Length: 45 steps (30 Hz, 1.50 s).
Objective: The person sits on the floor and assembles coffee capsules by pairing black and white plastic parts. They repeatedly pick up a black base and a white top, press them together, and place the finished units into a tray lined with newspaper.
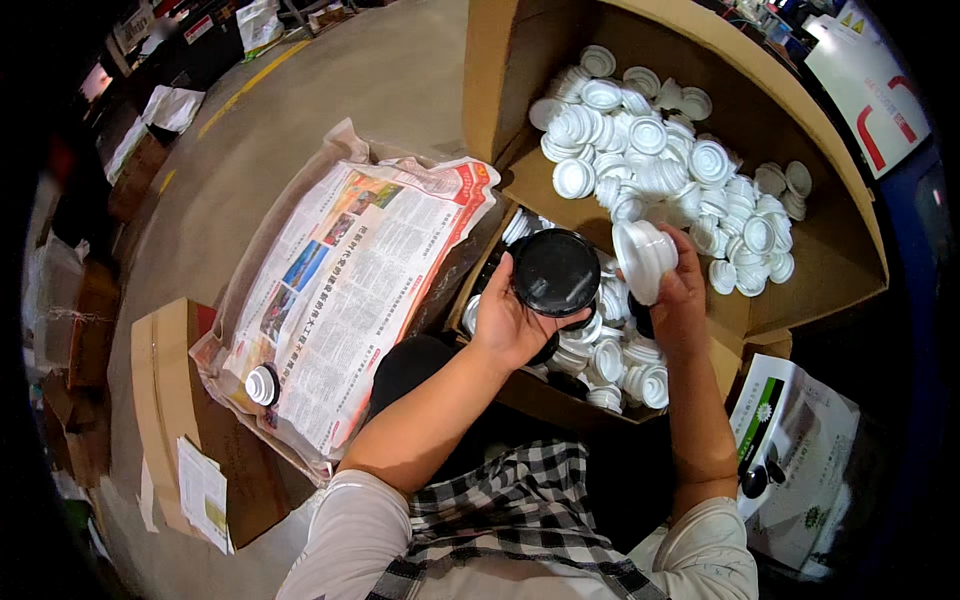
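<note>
Holding a round black lid (pixel 556 272) in the closed left hand (pixel 510 318) and a ribbed white insert (pixel 644 258) in the closed right hand (pixel 679 292) above the smaller box (pixel 520 392), not yet joined; apparently many white inserts waiting in the big carton (pixel 845 262).

You see everything through one wide camera on your head, looking steeply down past your chest at your left hand (pixel 510 315) and right hand (pixel 680 290), which sit close at mid-picture. It faces forward over the cardboard box (pixel 840 250) and floor (pixel 400 70), with edges bending toward the dark rim.
</note>
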Each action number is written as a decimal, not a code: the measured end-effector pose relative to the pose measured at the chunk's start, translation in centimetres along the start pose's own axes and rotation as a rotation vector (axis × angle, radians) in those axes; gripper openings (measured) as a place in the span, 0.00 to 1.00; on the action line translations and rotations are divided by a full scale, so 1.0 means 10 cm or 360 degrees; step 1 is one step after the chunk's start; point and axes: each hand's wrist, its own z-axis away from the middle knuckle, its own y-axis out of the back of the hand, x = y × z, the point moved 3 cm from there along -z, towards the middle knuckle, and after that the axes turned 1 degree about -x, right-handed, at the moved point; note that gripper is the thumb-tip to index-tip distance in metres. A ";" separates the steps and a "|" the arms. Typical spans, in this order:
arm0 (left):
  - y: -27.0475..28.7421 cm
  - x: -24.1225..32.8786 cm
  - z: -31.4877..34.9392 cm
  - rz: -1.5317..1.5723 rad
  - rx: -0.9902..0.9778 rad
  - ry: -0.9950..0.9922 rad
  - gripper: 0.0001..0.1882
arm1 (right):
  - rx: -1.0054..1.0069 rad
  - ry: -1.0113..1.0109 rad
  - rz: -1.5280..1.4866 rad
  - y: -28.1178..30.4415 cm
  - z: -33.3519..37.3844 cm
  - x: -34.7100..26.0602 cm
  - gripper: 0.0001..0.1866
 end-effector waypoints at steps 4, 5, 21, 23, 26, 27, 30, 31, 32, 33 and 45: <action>0.06 -0.04 0.06 0.0032 -0.0110 0.0159 0.32 | -0.0049 0.0194 0.0150 -0.06 0.32 -0.03 0.38; 0.08 -0.05 0.06 0.0016 -0.0159 0.0199 0.32 | -0.0077 0.0221 0.0151 -0.10 0.37 -0.06 0.37; -0.03 -0.12 0.13 -0.0575 -0.0179 0.0535 0.35 | -0.0669 0.0658 0.1027 -0.15 0.52 -0.25 0.33; -0.05 -0.14 0.13 -0.0652 -0.0110 0.0518 0.32 | -0.0721 0.0605 0.1062 -0.16 0.54 -0.23 0.32; -0.05 -0.16 0.12 -0.0835 -0.0009 0.0542 0.32 | -0.0730 0.0516 0.1097 -0.17 0.54 -0.22 0.31; -0.07 -0.17 0.13 -0.0889 0.0082 0.0549 0.32 | -0.0705 0.0489 0.1083 -0.16 0.54 -0.20 0.31; -0.01 -0.19 0.10 -0.0929 -0.0017 0.0565 0.33 | -0.0705 0.0493 0.1103 -0.15 0.53 -0.14 0.31; -0.02 -0.20 0.10 -0.0918 0.0007 0.0550 0.32 | -0.0713 0.0503 0.1121 -0.14 0.53 -0.13 0.31; -0.04 -0.20 0.10 -0.0906 0.0030 0.0536 0.32 | -0.0698 0.0512 0.1138 -0.14 0.53 -0.12 0.31; -0.05 -0.20 0.10 -0.0895 0.0053 0.0521 0.31 | -0.0684 0.0520 0.1156 -0.15 0.54 -0.12 0.32; -0.04 -0.13 0.12 -0.1081 0.0039 0.0476 0.29 | -0.0697 0.0479 0.1097 -0.18 0.52 0.00 0.31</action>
